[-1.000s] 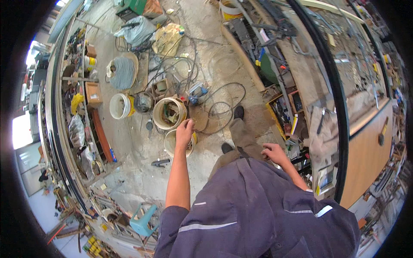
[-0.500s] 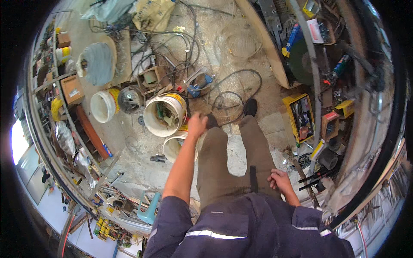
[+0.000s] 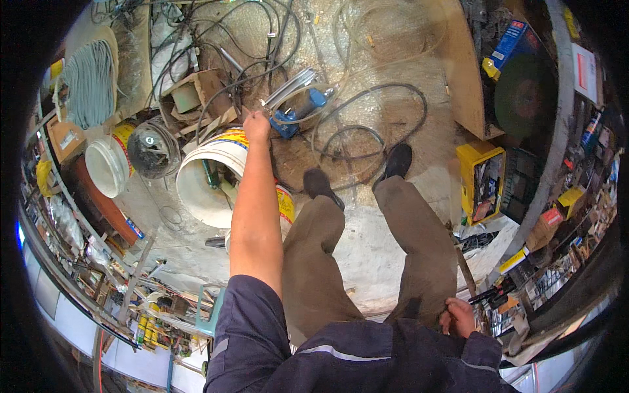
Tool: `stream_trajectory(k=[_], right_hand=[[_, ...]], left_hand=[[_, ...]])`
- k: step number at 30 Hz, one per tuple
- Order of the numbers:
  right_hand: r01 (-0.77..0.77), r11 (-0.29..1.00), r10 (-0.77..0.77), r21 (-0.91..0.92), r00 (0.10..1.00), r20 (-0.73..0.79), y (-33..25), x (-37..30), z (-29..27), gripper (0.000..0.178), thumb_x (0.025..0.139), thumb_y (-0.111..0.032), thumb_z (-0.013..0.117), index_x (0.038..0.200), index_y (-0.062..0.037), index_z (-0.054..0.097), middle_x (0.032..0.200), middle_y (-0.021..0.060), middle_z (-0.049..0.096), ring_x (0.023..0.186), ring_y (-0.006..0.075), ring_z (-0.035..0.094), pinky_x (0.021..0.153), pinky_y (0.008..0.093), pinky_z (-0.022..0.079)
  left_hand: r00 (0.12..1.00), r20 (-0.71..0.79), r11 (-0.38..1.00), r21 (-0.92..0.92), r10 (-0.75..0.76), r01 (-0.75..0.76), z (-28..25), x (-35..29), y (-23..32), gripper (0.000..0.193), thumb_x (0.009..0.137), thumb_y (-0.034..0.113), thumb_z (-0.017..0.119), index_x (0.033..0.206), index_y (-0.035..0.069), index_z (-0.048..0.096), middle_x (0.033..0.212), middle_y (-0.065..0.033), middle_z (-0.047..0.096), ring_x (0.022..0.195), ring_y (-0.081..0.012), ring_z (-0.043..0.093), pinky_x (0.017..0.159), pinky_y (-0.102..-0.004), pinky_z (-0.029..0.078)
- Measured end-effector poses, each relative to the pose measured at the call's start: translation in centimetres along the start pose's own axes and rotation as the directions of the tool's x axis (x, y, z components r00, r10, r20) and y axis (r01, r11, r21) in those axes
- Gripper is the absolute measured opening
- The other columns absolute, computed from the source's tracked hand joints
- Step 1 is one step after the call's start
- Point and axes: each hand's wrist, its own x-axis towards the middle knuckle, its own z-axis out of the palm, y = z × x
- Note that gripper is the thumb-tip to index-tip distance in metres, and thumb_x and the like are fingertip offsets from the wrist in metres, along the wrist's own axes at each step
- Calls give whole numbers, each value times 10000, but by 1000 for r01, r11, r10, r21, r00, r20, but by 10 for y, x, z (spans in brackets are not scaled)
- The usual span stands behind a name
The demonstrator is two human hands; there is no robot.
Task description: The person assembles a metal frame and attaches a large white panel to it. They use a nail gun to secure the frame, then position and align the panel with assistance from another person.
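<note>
Left hand [image 3: 256, 124] is hanging far, between bucket [image 3: 192, 190] and blue tool [image 3: 286, 124]; right hand [image 3: 458, 317], near right; both grips curled, contents indiscernible.

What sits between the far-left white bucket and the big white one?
A round, dark grey bundle, perhaps coiled wire, on the floor; the head view shows it.

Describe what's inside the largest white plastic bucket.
Inside the round white plastic bucket, a slim dark-green object and pale jumbled pieces show. The bare left forearm covers its right part; anything under the pieces is hidden.
</note>
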Motion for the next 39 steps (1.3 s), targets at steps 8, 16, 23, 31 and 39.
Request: stream_trajectory(k=[8,16,23,31,39], right_hand=[[138,988,-137,-75,990,7,-3,26,-45,199,898,-149,694,1013,13,673,711,175,695,565,246,662,519,380,523],[47,988,-45,-147,999,19,-18,25,-44,183,902,-112,678,1020,27,693,762,140,711,614,228,690,572,339,550],[89,989,-81,-119,994,71,-44,-3,5,279,952,-144,616,1144,58,639,734,163,687,538,221,645,507,318,505],[975,208,-763,-81,213,611,-178,-146,158,348,865,-88,670,1194,13,617,1064,152,651,992,244,654,899,351,516],[908,-419,-705,13,-335,625,-111,-309,151,712,709,-103,736,1376,-29,499,1260,190,558,1161,393,539,1050,478,423]], left_hand=[[944,172,943,-135,-281,305,89,38,-104,784,770,562,781,1158,-110,669,1169,-243,674,1106,-324,636,918,-411,492],[947,5,856,-427,-320,292,66,-18,-42,988,617,466,910,1291,-148,531,1264,-235,624,1105,-313,635,899,-420,516],[967,-253,995,-96,6,-31,-100,-101,79,739,660,380,861,1169,-69,568,1121,-258,640,1056,-415,621,923,-458,485],[818,-207,826,326,537,-460,-420,-332,227,673,716,281,835,1249,10,527,1164,-217,600,1110,-409,587,968,-466,465],[902,83,877,211,424,-431,-565,-549,374,643,710,269,848,1180,-52,549,969,-195,681,873,-299,673,816,-390,531]])
